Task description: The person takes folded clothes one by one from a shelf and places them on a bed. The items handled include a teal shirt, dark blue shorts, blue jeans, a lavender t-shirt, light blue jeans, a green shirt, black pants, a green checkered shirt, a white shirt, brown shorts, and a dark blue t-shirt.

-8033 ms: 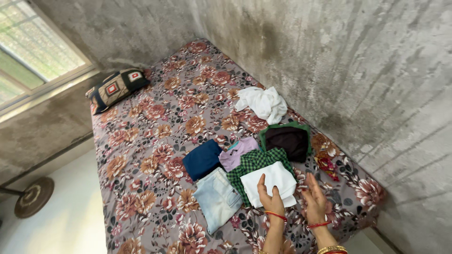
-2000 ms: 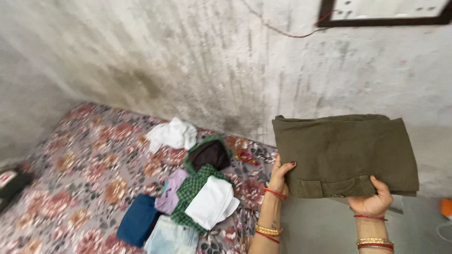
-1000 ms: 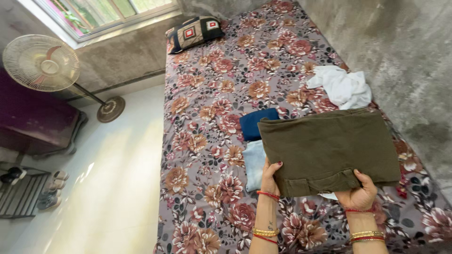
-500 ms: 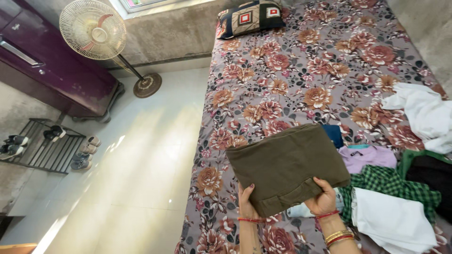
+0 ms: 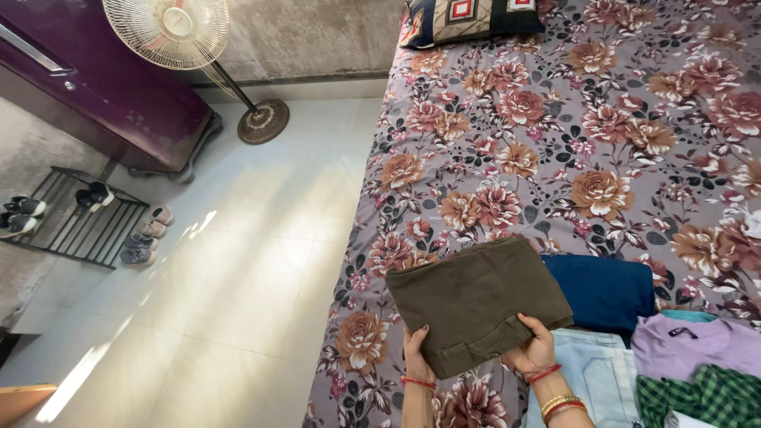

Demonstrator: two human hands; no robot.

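Observation:
I hold a folded olive-green garment (image 5: pixel 476 299) flat over the near left part of the flowered bedsheet (image 5: pixel 555 135). My left hand (image 5: pixel 418 357) grips its near left corner and my right hand (image 5: pixel 533 349) grips its near right edge. Just right of it lie a folded navy garment (image 5: pixel 606 290), a folded pale denim garment (image 5: pixel 598 376), a lilac top (image 5: pixel 697 345) and a green checked shirt (image 5: pixel 701 400).
A patterned pillow (image 5: pixel 468 17) sits at the bed's head. Left of the bed are white floor tiles, a pedestal fan (image 5: pixel 170 28), a purple cabinet (image 5: pixel 95 95) and a shoe rack (image 5: pixel 79 226) with several shoes.
The view has swung left and down along the bed. The olive garment has come lower and closer to the sheet, beside the navy garment; both hands keep their grip.

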